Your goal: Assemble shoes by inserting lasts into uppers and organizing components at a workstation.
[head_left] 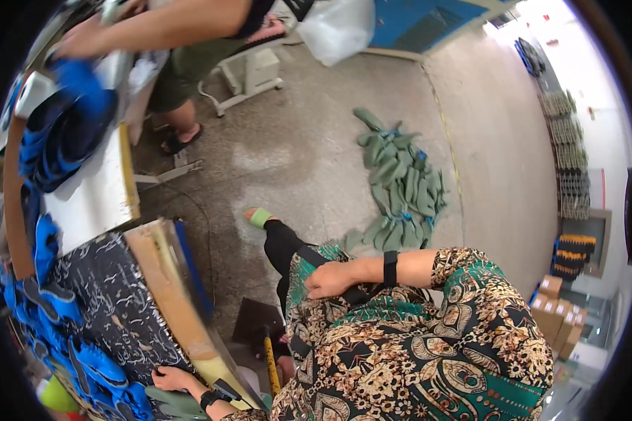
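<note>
Resting at the lower left of the frame, the left hand (170,379) lies with its fingers bent on the edge of a black-and-white patterned counter (123,298). Just below it, partly hidden by the wrist, are a few grey-green pieces (172,401); whether the fingers touch or grip one, I cannot tell. Blue shoe parts (98,365) lie in an overlapping row along the counter's left side, near that hand. The right hand (332,279), near the middle of the frame, is well apart from the left and lies on the lap, over the patterned clothing (435,344); its fingers are curled, and I cannot tell whether they pinch any cloth. Each wrist wears a dark band.

At the upper left, another person's hand (81,36) is blurred above a blurred blue piece (81,81). Beside that, a stack of dark-lined blue pieces (63,137) sits on a white tabletop (91,200). Right of centre, a heap of green bundles (400,175) with blue ties lies on the floor (316,140). A yellow handle (270,361) stands at the bottom, between the counter and the lap. A pale plastic bag (340,31) shows at the top, and cardboard boxes (558,319) are piled at the right.
</note>
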A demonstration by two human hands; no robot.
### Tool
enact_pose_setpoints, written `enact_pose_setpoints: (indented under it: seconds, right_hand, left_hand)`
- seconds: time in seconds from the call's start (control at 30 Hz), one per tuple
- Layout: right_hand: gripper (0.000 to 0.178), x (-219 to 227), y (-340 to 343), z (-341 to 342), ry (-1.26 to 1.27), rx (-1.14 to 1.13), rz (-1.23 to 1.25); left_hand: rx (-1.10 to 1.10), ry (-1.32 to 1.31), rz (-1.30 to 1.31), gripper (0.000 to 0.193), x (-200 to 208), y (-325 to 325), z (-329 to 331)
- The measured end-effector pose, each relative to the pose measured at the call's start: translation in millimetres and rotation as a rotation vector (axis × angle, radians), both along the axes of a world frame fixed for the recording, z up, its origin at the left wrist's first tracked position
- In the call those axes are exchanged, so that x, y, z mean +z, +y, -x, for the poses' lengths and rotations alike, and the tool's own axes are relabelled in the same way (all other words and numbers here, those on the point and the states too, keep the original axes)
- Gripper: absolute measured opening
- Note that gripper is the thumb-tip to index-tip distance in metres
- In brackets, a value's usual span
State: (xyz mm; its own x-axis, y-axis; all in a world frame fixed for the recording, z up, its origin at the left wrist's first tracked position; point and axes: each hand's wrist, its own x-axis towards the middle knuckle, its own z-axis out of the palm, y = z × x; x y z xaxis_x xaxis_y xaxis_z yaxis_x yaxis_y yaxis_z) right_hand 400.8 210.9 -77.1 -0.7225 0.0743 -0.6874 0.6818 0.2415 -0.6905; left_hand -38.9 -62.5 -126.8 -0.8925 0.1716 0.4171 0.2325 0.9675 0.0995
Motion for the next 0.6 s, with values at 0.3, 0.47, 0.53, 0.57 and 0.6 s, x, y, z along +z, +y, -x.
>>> enact_pose_setpoints:
  seconds: [0.3,0.47,0.53,0.57,0.6]
  right_hand:
    - [0.021,-56.8,32.6,-109.7,0.165,-0.522,-0.241]
    - [0.021,-171.7,115.3,-188.9,0.008,-0.643,-0.44]
    - [0.018,-210.2,153.6,-245.3,-0.176,-0.649,-0.336]
    - [0.019,-226.7,176.6,-271.6,-0.238,-0.603,-0.344]
    - [0.019,-247.5,190.1,-296.9,-0.312,-0.576,-0.341]
  left_hand:
    - [-0.451,-0.04,-0.385,0.028,14.7,81.2,-126.3]
    - [-0.707,-0.795,-0.357,0.024,-78.9,158.7,-328.2]
    - [-0.847,-1.028,-0.149,0.025,-80.9,189.0,-409.2]
    - [-0.952,-1.016,-0.115,0.027,-97.0,188.5,-439.2]
    - [-0.908,-1.148,-0.042,0.027,-106.0,191.8,-466.6]
